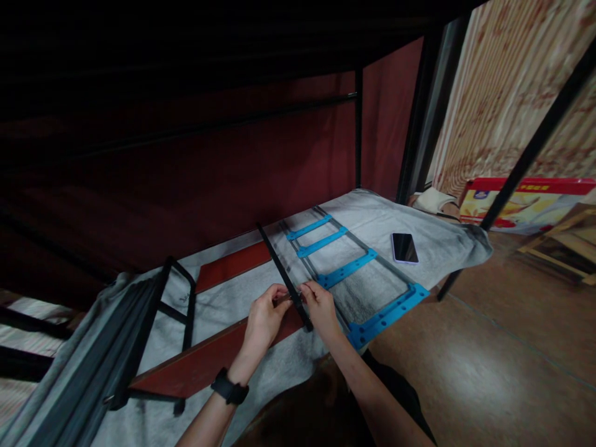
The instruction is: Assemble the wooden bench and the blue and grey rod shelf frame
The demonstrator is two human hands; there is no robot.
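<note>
A narrow black bar (282, 270) lies slantwise across two reddish-brown boards (205, 351), over a grey cloth. Near the bar's front end, my left hand (264, 315) pinches from its left side and my right hand (319, 305) from its right side. Both sets of fingertips are closed close against the bar; a small shiny bit shows between them, too tiny to name. My left wrist wears a black band. At the boards' left end stands a black frame (186, 326). Just right of my right hand lies a blue-slatted frame (349, 270) with grey rods.
A phone (405, 248) lies on the grey cloth (372, 214) to the right. Black bed posts (358, 130) and a dark bunk overhead enclose the space. On the brown floor (488, 347) at right are a printed red-and-yellow box (521, 205) and a wooden stool (565, 245).
</note>
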